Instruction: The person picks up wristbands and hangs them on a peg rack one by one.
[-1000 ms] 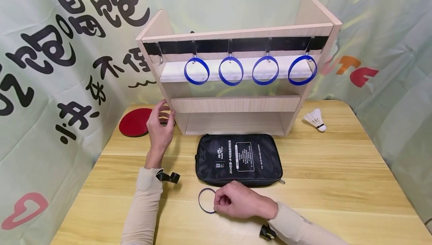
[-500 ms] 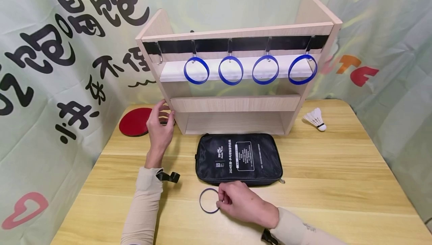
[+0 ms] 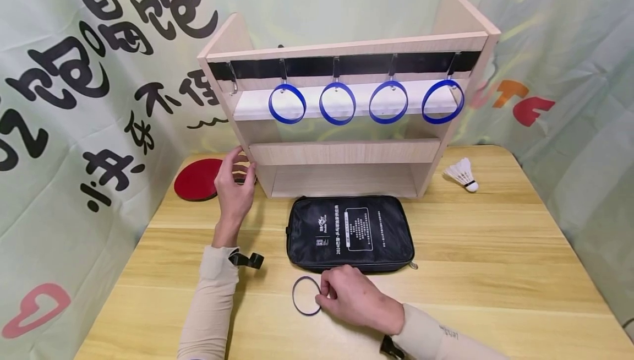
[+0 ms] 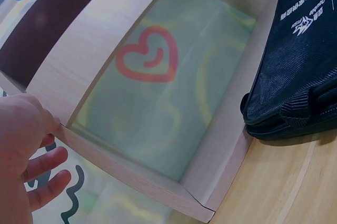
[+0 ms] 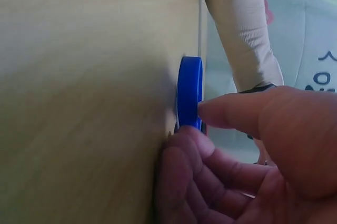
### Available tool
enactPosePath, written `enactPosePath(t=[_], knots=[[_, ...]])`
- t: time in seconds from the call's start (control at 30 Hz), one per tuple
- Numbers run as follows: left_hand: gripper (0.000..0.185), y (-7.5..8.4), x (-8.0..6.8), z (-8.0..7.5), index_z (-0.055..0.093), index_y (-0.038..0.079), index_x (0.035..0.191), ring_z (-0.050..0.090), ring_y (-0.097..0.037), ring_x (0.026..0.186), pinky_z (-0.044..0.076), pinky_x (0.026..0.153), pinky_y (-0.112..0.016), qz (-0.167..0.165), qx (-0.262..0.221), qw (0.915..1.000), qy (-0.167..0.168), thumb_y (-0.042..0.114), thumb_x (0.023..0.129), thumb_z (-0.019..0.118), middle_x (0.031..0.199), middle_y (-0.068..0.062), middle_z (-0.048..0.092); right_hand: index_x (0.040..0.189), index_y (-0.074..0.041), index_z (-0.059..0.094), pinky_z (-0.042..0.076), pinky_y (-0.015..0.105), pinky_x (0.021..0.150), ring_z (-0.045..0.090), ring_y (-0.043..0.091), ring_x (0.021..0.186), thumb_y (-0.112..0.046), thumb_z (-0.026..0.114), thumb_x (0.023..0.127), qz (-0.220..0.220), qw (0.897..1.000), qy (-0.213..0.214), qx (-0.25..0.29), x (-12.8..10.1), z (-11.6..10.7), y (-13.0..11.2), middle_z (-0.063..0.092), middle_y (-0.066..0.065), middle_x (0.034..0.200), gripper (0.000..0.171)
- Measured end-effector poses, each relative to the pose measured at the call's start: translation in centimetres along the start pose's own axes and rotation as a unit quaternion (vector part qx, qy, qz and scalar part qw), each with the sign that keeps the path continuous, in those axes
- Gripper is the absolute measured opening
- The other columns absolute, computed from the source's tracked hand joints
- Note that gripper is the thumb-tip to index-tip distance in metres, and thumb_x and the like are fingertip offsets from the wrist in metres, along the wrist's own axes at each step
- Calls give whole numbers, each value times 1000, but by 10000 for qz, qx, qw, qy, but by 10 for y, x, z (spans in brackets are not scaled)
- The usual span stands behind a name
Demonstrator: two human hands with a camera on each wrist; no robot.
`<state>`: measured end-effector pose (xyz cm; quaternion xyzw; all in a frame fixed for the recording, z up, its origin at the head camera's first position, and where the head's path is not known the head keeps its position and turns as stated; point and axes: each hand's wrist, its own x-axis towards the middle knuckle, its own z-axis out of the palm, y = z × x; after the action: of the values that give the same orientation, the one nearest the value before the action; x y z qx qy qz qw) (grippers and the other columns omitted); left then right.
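Note:
On the tabletop in front of the black zip case [image 3: 350,233], a thin blue wristband [image 3: 296,303] lies flat. My right hand [image 3: 359,299] pinches its right edge between thumb and fingertips; the right wrist view shows the thumb on the blue wristband [image 5: 188,91] with the other fingers curled beneath. My left hand [image 3: 235,192] rests at the left side panel of the wooden shelf [image 3: 346,153], its fingertips touching the panel's edge and its other fingers loosely bent. Several blue wristbands [image 3: 273,111] hang from hooks along the shelf's black strip; the leftmost hook [image 3: 234,80] bears nothing.
Behind my left hand lies a red table tennis bat [image 3: 197,179], its handle partly hidden by the hand. A white shuttlecock [image 3: 462,175] sits right of the shelf. Printed curtains [image 3: 84,239] stand close around the table [image 3: 500,272].
My right hand has shifted slightly to the right, its fingertips now at the wristband's right edge, and the band has slid a little that way. My left hand has stayed put.

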<state>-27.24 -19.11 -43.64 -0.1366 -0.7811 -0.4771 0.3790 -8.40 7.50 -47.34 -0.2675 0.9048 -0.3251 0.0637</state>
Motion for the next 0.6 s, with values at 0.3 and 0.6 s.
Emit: enactPosePath(t=[0.3,0.6], knots=[[42,0,1,1,64,9,134,69,-30,83,51,74,-5,-26,-22,10000,-45,8,93,73,109,-17,72,75,-20,66,50,13,59,55,-8,58,-13,77,86,100,9908,-360,1299,3,-2,5,62,-16,63,17],[41,22,1,0,62,-2,131,67,-37,82,49,73,-4,-52,90,9999,68,-6,91,70,106,-25,70,89,-14,72,60,20,66,70,4,68,-11,81,85,413,9477,-962,3016,5,-4,13,76,0,78,9]])
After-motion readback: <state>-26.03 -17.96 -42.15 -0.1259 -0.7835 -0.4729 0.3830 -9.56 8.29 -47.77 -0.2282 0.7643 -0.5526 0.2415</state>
